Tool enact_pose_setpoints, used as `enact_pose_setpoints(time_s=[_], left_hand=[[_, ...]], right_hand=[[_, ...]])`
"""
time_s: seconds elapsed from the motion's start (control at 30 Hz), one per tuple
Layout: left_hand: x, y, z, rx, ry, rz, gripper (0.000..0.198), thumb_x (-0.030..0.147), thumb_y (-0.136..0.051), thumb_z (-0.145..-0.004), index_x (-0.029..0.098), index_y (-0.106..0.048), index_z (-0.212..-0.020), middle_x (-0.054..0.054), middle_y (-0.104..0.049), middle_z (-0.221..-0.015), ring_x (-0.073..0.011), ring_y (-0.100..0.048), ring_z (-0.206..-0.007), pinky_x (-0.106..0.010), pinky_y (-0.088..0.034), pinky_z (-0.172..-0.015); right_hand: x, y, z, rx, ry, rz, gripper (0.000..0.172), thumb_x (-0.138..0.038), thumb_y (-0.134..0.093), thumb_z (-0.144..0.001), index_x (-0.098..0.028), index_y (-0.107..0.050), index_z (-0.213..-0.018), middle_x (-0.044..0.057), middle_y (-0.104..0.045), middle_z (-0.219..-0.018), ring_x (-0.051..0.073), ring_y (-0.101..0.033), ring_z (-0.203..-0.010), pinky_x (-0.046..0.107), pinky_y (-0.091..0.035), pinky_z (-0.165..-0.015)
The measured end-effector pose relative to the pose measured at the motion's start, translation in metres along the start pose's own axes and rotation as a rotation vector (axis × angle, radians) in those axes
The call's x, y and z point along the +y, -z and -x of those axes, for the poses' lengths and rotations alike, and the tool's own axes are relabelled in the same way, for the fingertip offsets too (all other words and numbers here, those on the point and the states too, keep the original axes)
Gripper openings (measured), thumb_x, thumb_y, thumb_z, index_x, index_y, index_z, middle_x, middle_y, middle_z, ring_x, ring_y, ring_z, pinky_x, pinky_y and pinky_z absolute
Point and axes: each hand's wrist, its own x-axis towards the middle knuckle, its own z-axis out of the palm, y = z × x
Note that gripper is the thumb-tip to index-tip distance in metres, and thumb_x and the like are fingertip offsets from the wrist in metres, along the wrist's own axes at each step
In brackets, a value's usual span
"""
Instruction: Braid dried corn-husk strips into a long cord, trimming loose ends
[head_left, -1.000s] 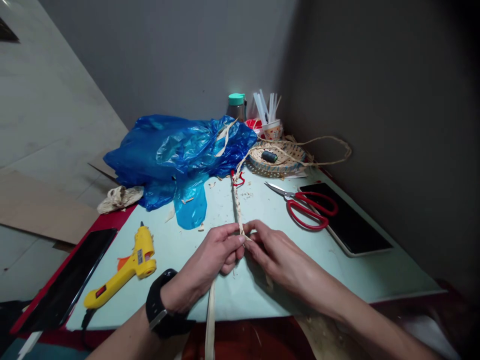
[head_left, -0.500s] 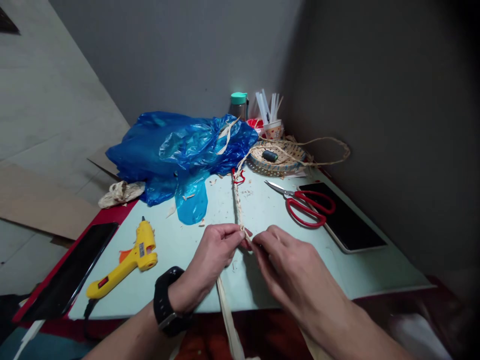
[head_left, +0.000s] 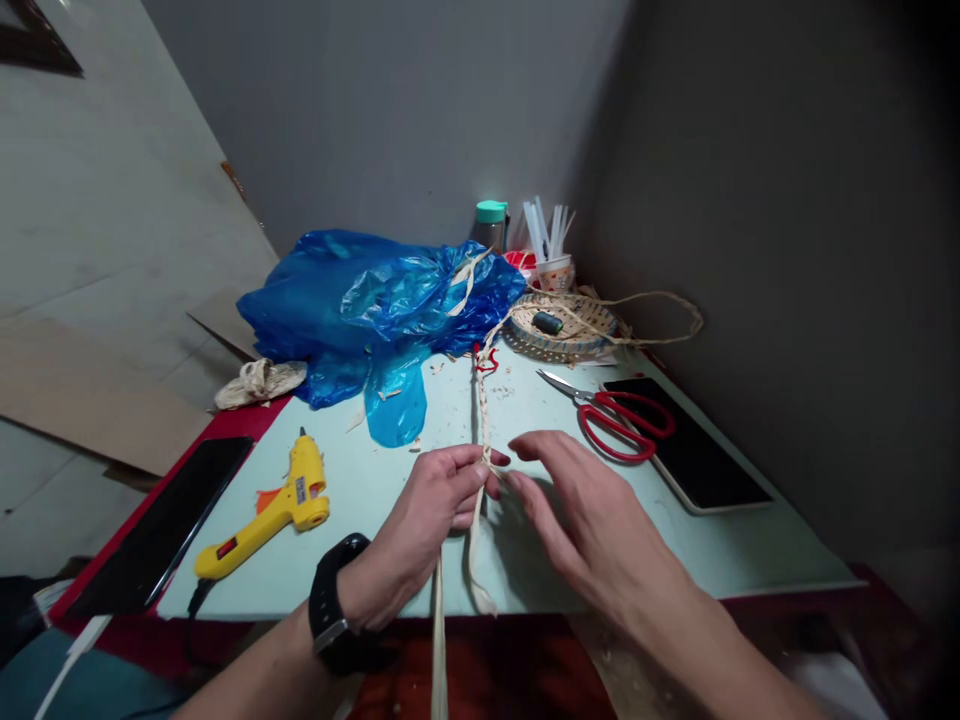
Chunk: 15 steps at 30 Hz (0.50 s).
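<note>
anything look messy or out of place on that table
Mostly the litter: pale scraps lie scattered on the table near the braid, looking like untidied offcuts. The scissors also lie with their red handles partly over a dark-screened device, an awkward spot that might scratch it.

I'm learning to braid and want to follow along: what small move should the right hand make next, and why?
The right hand should probably take the shorter hanging strand, since it is open, while the left hand pinches the braid.
</note>
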Motion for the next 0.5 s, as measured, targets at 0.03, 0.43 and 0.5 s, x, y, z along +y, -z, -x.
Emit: enact_pose_setpoints(time_s=[0.03,0.43,0.5], left_hand=[[0.000,0.000,0.000,-0.007,0.000,0.007,0.017,0.026,-0.056,-0.085,0.011,-0.063,-0.089,0.000,-0.051,-0.070,-0.0013,-0.035,-0.050,-0.013,-0.022,-0.045],[-0.004,-0.003,0.005,0.046,-0.050,-0.118,0.026,0.033,-0.055,-0.084,0.017,-0.048,-0.102,0.005,-0.051,-0.064,-0.0039,-0.025,-0.043,-0.017,-0.017,-0.043],[0.000,-0.001,0.009,0.083,-0.074,-0.280,0.022,0.035,-0.052,-0.085,0.018,-0.049,-0.099,0.003,-0.057,-0.066,-0.0060,-0.033,-0.045,-0.019,-0.023,-0.045]], right_hand=[[0.002,0.001,-0.005,-0.058,-0.065,-0.067,0.017,-0.027,-0.041,-0.095,-0.019,-0.052,-0.104,0.009,-0.061,-0.095,0.020,-0.056,-0.082,0.033,-0.040,-0.073],[0.026,-0.026,-0.023,-0.300,-0.182,-0.532,0.026,-0.034,-0.041,-0.094,-0.016,-0.057,-0.086,-0.001,-0.057,-0.067,0.013,-0.051,-0.064,0.025,-0.037,-0.064],[0.028,-0.026,-0.021,-0.300,-0.185,-0.546,0.029,-0.035,-0.041,-0.094,-0.015,-0.059,-0.082,-0.001,-0.057,-0.066,0.012,-0.048,-0.062,0.024,-0.035,-0.060]])
